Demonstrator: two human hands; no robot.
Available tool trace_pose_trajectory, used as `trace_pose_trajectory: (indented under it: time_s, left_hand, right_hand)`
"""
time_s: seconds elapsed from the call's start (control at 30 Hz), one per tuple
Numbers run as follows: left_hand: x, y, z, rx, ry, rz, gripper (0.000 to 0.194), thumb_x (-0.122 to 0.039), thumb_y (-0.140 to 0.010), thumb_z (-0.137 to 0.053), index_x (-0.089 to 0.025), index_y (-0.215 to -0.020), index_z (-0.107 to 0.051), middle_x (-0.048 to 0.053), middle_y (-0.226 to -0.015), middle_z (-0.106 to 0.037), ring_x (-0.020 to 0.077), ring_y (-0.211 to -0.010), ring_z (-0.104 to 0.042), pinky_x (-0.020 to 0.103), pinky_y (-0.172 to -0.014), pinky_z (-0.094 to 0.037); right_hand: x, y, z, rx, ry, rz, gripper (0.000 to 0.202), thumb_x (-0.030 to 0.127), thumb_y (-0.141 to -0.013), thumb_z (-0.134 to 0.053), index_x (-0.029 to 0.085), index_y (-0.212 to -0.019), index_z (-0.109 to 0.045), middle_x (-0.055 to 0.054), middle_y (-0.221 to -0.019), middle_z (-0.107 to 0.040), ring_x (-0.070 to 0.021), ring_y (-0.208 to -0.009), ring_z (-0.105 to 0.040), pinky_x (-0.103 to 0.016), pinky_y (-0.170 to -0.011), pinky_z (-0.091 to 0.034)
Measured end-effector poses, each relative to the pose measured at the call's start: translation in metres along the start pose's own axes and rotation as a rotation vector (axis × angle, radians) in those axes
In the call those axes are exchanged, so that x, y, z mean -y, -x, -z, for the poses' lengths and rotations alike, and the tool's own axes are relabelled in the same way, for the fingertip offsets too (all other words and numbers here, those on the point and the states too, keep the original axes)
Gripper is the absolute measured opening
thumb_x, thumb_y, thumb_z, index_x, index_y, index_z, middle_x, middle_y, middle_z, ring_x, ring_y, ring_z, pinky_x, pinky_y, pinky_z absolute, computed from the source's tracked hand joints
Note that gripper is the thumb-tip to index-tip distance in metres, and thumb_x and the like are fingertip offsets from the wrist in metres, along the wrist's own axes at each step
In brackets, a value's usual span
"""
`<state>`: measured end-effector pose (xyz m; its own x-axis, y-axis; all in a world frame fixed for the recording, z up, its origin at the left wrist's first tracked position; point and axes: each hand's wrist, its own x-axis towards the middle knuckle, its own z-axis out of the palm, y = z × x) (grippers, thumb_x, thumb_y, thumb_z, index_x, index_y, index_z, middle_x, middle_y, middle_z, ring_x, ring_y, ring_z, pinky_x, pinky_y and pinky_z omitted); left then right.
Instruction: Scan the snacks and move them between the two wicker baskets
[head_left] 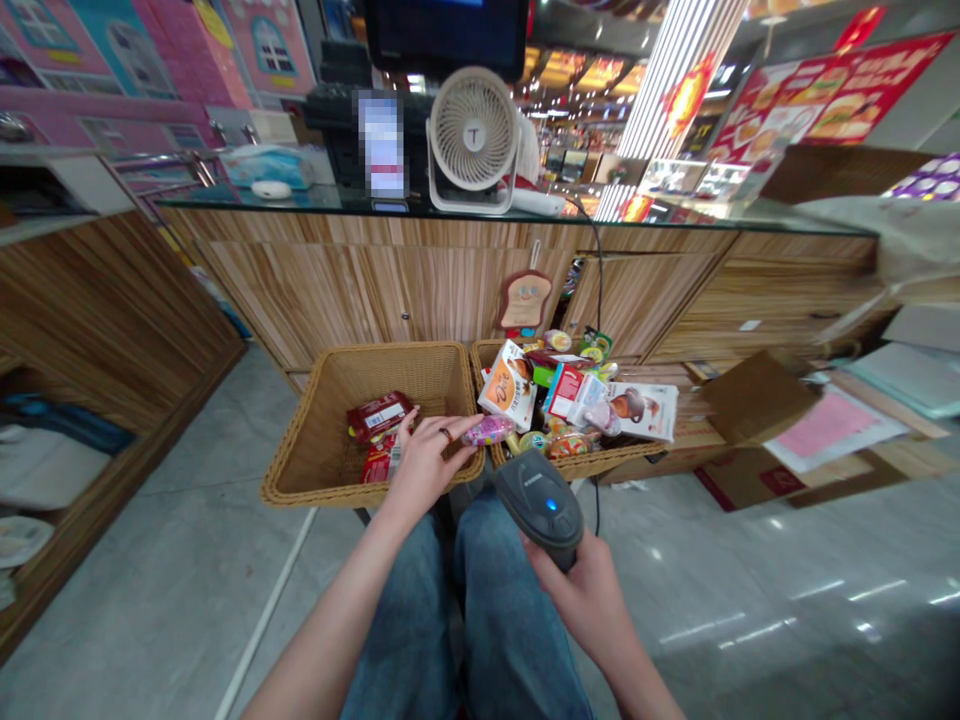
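My left hand [431, 455] is over the right rim of the left wicker basket [300, 430]. Its thumb and fingertips pinch the left end of a shiny pink candy packet [489, 430]. Below that hand, a dark red snack packet [379, 415] and a bright red packet [380, 460] lie in the basket. My right hand [589, 580] is wrapped round the handle of a dark grey barcode scanner [541, 505], whose blue light is lit. Beyond the scanner, the right wicker basket [592, 466] is heaped with sweets, including a white and orange Dove box [510, 385] and a white chocolate box [643, 410].
Behind the baskets stands a wood-fronted counter [337, 290] with a glass top. It bears a small white fan [474, 135], a phone [382, 150] and a tissue pack [266, 167]. A black cable [600, 270] hangs down its front. Cardboard boxes [757, 470] lie at right.
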<state>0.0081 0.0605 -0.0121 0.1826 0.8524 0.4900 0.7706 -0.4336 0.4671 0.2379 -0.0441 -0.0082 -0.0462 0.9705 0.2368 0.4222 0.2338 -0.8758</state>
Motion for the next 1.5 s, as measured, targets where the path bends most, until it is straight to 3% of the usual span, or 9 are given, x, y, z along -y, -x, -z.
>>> trace_pose_trajectory:
  time_s: [0.07,0.2,0.4,0.57,0.73,0.87,1.1,1.3,1.5]
  left_hand:
    - [0.0,0.0,0.001,0.004,0.011,-0.005,0.043,-0.03,-0.092,-0.078,-0.038,-0.133,-0.069,0.002,-0.126,-0.078,0.0232,-0.117,-0.07,0.056,-0.126,-0.019]
    - [0.0,-0.001,0.002,0.013,0.073,0.01,0.022,-0.035,-0.097,-0.073,-0.039,-0.118,-0.076,-0.001,-0.122,-0.079,0.0215,-0.116,-0.07,0.055,-0.127,-0.016]
    - [0.005,0.0,-0.005,0.023,0.041,0.087,0.048,-0.043,-0.093,-0.077,-0.031,-0.137,-0.065,0.006,-0.129,-0.076,0.0254,-0.123,-0.066,0.053,-0.122,-0.026]
    - [0.006,0.0,-0.004,0.079,0.027,0.089,0.036,-0.044,-0.091,-0.079,-0.03,-0.123,-0.073,0.005,-0.116,-0.079,0.026,-0.115,-0.068,0.055,-0.119,-0.029]
    - [0.0,0.002,0.001,-0.021,0.048,0.037,0.04,-0.031,-0.088,-0.082,-0.033,-0.126,-0.069,0.002,-0.123,-0.077,0.0244,-0.119,-0.066,0.054,-0.123,-0.023]
    - [-0.001,0.003,0.004,0.002,0.076,0.022,0.038,-0.023,-0.09,-0.079,-0.033,-0.125,-0.067,0.001,-0.128,-0.074,0.023,-0.124,-0.064,0.05,-0.121,-0.024]
    - [0.002,0.004,0.002,0.003,0.147,-0.009,0.032,-0.034,-0.09,-0.081,-0.034,-0.12,-0.07,-0.001,-0.121,-0.078,0.0216,-0.116,-0.069,0.05,-0.125,-0.019]
    - [0.003,0.005,0.0,-0.023,0.129,-0.019,0.043,-0.035,-0.088,-0.084,-0.032,-0.128,-0.069,0.001,-0.121,-0.077,0.0222,-0.116,-0.069,0.05,-0.122,-0.025]
    - [0.003,0.007,-0.001,-0.17,0.037,-0.047,0.036,-0.032,-0.091,-0.08,-0.032,-0.126,-0.071,0.002,-0.123,-0.076,0.0233,-0.117,-0.068,0.051,-0.122,-0.024]
  right_hand:
    - [-0.001,0.0,0.001,0.004,0.005,-0.012,0.019,0.034,-0.091,-0.063,0.019,-0.083,-0.071,-0.003,-0.06,-0.068,-0.0247,-0.065,-0.071,-0.026,-0.057,-0.055]
    - [-0.004,0.001,0.001,-0.004,0.002,-0.04,0.02,0.035,-0.09,-0.064,0.019,-0.08,-0.069,-0.002,-0.057,-0.065,-0.0228,-0.059,-0.067,-0.025,-0.051,-0.051]
    - [-0.002,0.0,-0.001,-0.004,-0.015,-0.031,0.02,0.036,-0.09,-0.064,0.02,-0.079,-0.068,0.0,-0.055,-0.063,-0.0221,-0.058,-0.066,-0.024,-0.05,-0.05]
    - [0.002,0.0,0.0,-0.003,0.001,-0.023,0.019,0.035,-0.091,-0.063,0.02,-0.081,-0.068,-0.001,-0.055,-0.064,-0.0242,-0.062,-0.069,-0.025,-0.052,-0.051]
    - [0.001,0.001,0.0,-0.004,0.009,-0.004,0.018,0.033,-0.09,-0.063,0.018,-0.087,-0.071,-0.005,-0.066,-0.073,-0.0263,-0.069,-0.073,-0.027,-0.058,-0.055]
    - [0.0,0.0,-0.004,-0.015,0.002,0.043,0.017,0.03,-0.089,-0.063,0.017,-0.091,-0.073,-0.006,-0.078,-0.078,-0.0249,-0.071,-0.075,-0.027,-0.066,-0.059]
    - [-0.002,0.001,-0.008,-0.005,0.001,0.053,0.015,0.028,-0.089,-0.063,0.017,-0.091,-0.073,-0.006,-0.08,-0.078,-0.0253,-0.074,-0.076,-0.028,-0.07,-0.06]
    - [0.0,0.002,-0.009,-0.007,0.032,0.04,0.015,0.029,-0.089,-0.063,0.017,-0.091,-0.073,-0.005,-0.076,-0.077,-0.024,-0.069,-0.075,-0.026,-0.065,-0.058]
    - [0.001,0.002,-0.009,-0.005,0.022,0.038,0.017,0.029,-0.089,-0.061,0.017,-0.095,-0.073,-0.005,-0.08,-0.079,-0.0242,-0.071,-0.076,-0.026,-0.066,-0.059]
